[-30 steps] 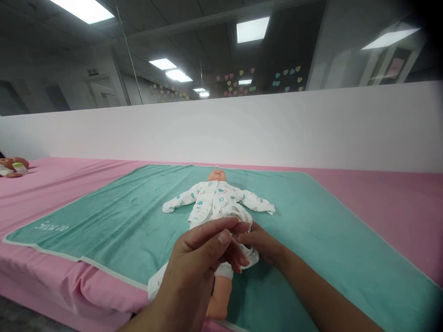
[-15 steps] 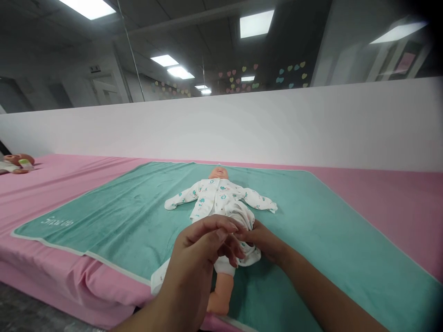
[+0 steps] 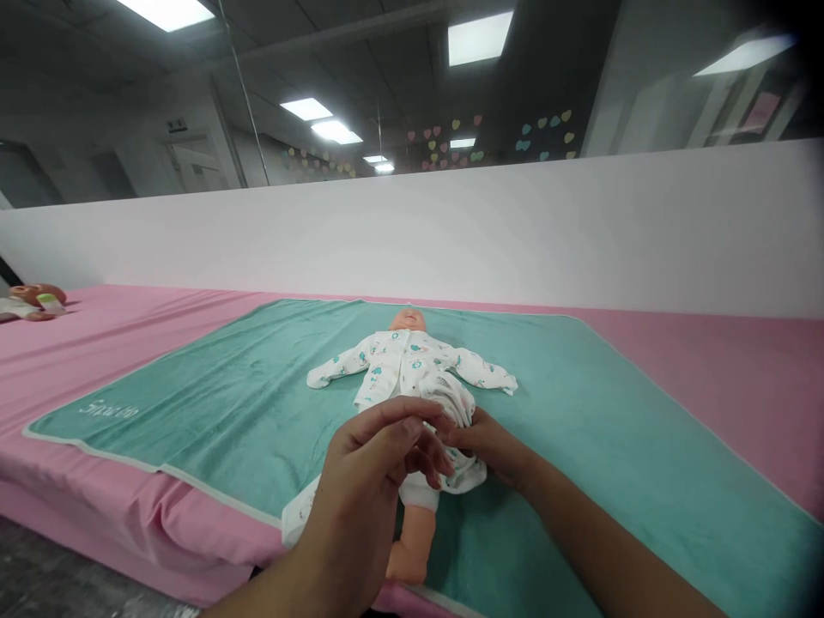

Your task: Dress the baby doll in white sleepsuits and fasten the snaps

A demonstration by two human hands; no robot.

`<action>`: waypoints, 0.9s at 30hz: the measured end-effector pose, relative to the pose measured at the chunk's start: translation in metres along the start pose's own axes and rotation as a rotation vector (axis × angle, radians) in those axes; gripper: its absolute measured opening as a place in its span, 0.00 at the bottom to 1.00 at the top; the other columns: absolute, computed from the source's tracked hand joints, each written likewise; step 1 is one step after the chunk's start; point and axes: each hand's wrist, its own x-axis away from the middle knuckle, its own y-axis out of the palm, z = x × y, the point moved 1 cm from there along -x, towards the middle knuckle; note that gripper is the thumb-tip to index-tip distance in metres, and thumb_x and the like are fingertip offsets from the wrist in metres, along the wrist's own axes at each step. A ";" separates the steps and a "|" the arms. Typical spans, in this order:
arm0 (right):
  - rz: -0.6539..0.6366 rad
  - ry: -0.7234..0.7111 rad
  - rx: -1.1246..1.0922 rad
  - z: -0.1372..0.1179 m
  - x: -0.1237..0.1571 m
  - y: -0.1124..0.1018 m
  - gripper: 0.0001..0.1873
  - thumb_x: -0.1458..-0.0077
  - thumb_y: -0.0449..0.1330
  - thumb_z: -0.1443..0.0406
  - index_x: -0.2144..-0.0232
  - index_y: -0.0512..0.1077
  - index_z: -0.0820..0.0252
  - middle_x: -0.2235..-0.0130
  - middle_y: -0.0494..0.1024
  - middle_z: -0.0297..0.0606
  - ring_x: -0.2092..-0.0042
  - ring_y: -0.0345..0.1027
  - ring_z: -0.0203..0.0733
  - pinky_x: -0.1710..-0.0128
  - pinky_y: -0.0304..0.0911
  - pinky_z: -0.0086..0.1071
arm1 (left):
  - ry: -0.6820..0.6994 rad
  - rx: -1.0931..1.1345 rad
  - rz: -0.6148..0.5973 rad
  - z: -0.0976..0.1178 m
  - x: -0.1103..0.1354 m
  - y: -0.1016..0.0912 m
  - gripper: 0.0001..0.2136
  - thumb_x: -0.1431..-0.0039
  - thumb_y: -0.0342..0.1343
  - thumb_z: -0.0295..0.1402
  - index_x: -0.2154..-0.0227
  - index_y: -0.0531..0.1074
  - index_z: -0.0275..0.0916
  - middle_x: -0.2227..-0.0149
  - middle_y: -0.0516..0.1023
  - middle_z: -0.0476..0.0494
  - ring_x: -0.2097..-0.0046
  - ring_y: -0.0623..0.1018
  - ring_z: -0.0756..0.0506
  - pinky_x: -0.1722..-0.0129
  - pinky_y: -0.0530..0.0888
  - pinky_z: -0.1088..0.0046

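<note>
Pink-sheeted mattress (image 3: 727, 378) below white partition (image 3: 412, 240), teal towel (image 3: 193, 421) spread on top. Baby doll (image 3: 407, 321) on its back mid-towel, white printed sleepsuit (image 3: 402, 373) bunched at waist, bare leg (image 3: 412, 545) showing below. Right hand (image 3: 486, 446) closed, pinching bunched fabric. Left hand (image 3: 366, 468) curled just beside it, above doll's hips; cannot tell whether it grips cloth.
</note>
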 end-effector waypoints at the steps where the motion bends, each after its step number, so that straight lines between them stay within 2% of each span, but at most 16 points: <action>1: -0.004 0.002 -0.003 0.000 0.000 0.000 0.20 0.63 0.69 0.62 0.65 0.72 0.61 0.73 0.73 0.33 0.71 0.64 0.35 0.71 0.60 0.30 | -0.001 -0.001 -0.001 0.000 0.000 0.000 0.07 0.48 0.53 0.28 0.72 0.77 0.36 0.70 0.75 0.44 0.74 0.71 0.51 0.74 0.68 0.75; 8: -0.046 -0.002 0.009 -0.004 0.002 0.001 0.23 0.62 0.69 0.61 0.60 0.72 0.61 0.68 0.76 0.37 0.66 0.69 0.40 0.65 0.63 0.34 | -0.014 -0.011 0.014 -0.002 -0.002 0.000 0.06 0.48 0.53 0.28 0.74 0.75 0.35 0.74 0.72 0.45 0.75 0.70 0.51 0.75 0.67 0.76; 14: -0.052 -0.003 -0.022 -0.005 0.003 0.003 0.24 0.62 0.68 0.61 0.59 0.72 0.60 0.65 0.76 0.38 0.64 0.69 0.42 0.63 0.64 0.35 | -0.011 0.000 0.009 -0.002 -0.003 -0.001 0.06 0.49 0.52 0.26 0.76 0.75 0.35 0.73 0.72 0.46 0.75 0.70 0.51 0.75 0.66 0.76; 22: -0.015 0.009 0.019 -0.001 0.000 0.000 0.20 0.62 0.69 0.62 0.64 0.72 0.62 0.71 0.73 0.34 0.70 0.65 0.36 0.70 0.60 0.30 | -0.001 0.014 0.038 -0.006 -0.004 -0.002 0.07 0.49 0.52 0.24 0.76 0.74 0.37 0.74 0.71 0.48 0.74 0.70 0.52 0.74 0.66 0.77; 25: -0.008 -0.003 0.027 0.002 -0.001 -0.001 0.20 0.61 0.68 0.61 0.64 0.72 0.63 0.72 0.73 0.34 0.71 0.64 0.36 0.71 0.59 0.30 | -0.009 -0.077 0.049 -0.009 -0.006 -0.005 0.06 0.48 0.53 0.27 0.73 0.75 0.37 0.74 0.72 0.48 0.74 0.71 0.52 0.74 0.67 0.76; 27: -0.008 -0.017 0.042 0.002 -0.001 -0.001 0.19 0.61 0.68 0.61 0.65 0.71 0.63 0.72 0.72 0.34 0.72 0.63 0.35 0.72 0.58 0.29 | 0.020 -0.247 0.035 -0.011 -0.010 -0.011 0.06 0.46 0.53 0.29 0.68 0.74 0.38 0.70 0.74 0.47 0.69 0.73 0.49 0.69 0.70 0.74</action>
